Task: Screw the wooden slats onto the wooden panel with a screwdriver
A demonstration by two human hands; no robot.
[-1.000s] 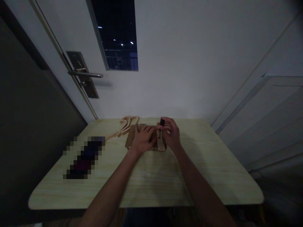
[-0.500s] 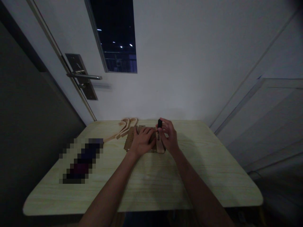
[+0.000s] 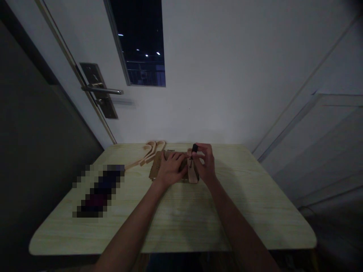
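Note:
My left hand (image 3: 171,169) lies with its fingers spread on a brown cardboard piece (image 3: 154,172), pressing it against the table; its thumb reaches towards a pale wooden piece (image 3: 192,176). That wooden piece lies over the right part of the cardboard. In my right hand (image 3: 208,166), the fingers pinch the black handle of what looks like a screwdriver (image 3: 194,149). Its thin dark shaft slants down to the wooden piece. Whether the tip sits in a screw is too small to tell.
Several pale wooden hook-shaped pieces (image 3: 150,148) lie left of the cardboard at the back of the table (image 3: 255,219). A blurred-out dark object (image 3: 99,192) lies at the left. Behind the table stands a white door with a metal handle (image 3: 104,90).
The screwdriver's handle has tilted to the right, and my right hand's grip on it has turned slightly. My left hand stays on the cardboard. The whole view has shifted slightly.

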